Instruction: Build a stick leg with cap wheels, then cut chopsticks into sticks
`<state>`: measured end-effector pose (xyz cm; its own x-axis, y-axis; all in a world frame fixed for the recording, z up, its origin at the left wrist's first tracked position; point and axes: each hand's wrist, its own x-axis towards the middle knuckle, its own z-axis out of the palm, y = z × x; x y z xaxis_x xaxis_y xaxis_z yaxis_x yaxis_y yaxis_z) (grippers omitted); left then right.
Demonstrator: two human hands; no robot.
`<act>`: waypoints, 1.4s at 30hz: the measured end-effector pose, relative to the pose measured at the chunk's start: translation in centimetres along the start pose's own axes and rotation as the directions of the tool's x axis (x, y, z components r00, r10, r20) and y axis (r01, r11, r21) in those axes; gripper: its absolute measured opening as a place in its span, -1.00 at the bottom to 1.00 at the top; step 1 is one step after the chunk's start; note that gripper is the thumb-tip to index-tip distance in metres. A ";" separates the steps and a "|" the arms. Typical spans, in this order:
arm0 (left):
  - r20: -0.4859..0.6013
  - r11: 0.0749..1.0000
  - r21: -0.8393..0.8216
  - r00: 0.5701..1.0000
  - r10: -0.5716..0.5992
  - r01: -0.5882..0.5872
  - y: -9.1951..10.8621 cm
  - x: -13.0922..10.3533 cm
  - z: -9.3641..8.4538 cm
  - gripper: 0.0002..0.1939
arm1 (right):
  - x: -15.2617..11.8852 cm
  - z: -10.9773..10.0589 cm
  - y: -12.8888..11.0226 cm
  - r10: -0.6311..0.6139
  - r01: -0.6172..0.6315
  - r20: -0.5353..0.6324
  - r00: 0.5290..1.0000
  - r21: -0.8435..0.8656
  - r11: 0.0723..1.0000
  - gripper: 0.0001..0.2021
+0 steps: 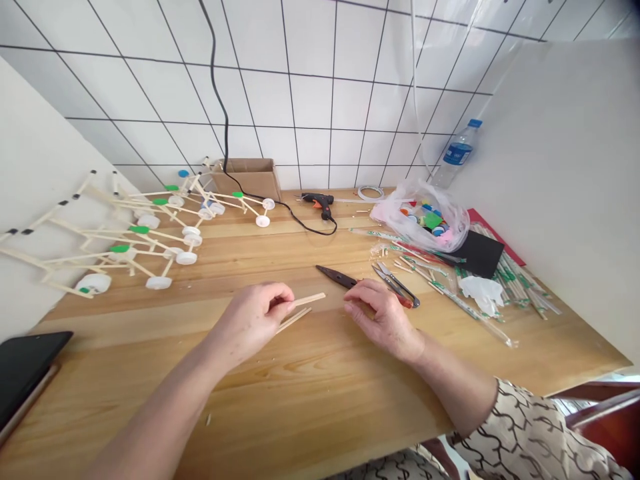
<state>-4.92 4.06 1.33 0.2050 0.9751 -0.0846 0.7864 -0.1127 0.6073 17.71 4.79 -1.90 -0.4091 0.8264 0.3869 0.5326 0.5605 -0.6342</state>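
My left hand [257, 317] pinches a short pale wooden stick [311, 299] that points to the right. Just below it, more thin sticks [295, 319] lie on the table, partly behind the fingers. My right hand [383, 317] is curled, thumb near the fingertips, over the handle end of dark long-nosed pliers [336, 275]; whether it holds anything is hidden. Small silver snips [395, 283] rest right behind that hand.
Stick-built models with white wheels [159, 283] stand at the left. A black glue gun [318, 200], a cardboard box [247, 178] and a bag of bottle caps [430, 217] line the back. Wrapped sticks [515, 277] lie right, a phone [30, 360] at the left edge.
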 end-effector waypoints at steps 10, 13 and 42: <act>0.083 0.975 0.202 0.991 -0.108 0.090 -1.8 -0.5 0.2 -0.80 | -0.1 0.5 -0.6 -0.085 0.096 0.108 0.990 -0.092 0.991 -0.90; 0.116 0.957 0.278 0.986 -0.118 0.082 -1.7 -0.7 0.2 -0.81 | 0.0 0.7 -0.7 -0.092 0.104 0.124 0.988 -0.091 0.990 -0.90; 0.106 0.982 0.144 0.984 -0.142 0.126 1.0 -1.5 3.5 -0.89 | -0.8 1.5 -0.9 -0.078 0.128 0.240 0.968 -0.199 0.972 -0.89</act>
<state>-2.39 1.84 -0.74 0.1517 0.9555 -0.2531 0.8816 -0.0149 0.4718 16.42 3.54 -2.68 -0.6154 0.7429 0.2634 0.6125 0.6611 -0.4333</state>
